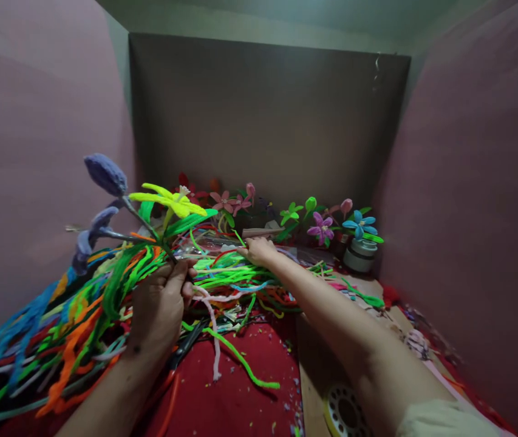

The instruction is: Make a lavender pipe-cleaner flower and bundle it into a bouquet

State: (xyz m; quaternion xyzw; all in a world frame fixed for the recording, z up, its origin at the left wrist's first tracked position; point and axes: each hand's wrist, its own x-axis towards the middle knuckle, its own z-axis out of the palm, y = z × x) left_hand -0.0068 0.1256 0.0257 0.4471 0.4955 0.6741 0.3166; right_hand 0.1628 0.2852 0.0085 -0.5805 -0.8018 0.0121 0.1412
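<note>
My left hand [161, 303] is closed around the stems of a pipe-cleaner bouquet [149, 209]. The bouquet has a yellow flower with green leaves and several purple buds leaning left. My right hand [259, 250] reaches forward into a heap of loose pipe cleaners [231, 276], mostly bright green. Its fingers are curled down onto the strands; whether it grips one is hidden. A pink strand and a green strand [240, 361] trail down from the heap onto the red cloth.
Finished pipe-cleaner flowers [322, 227] stand along the dark back wall, one blue flower in a white pot [361, 255]. Blue, orange and green strands [35, 340] pile up at left. A red cloth [235, 400] lies in front. A round white object [343, 413] sits on brown board.
</note>
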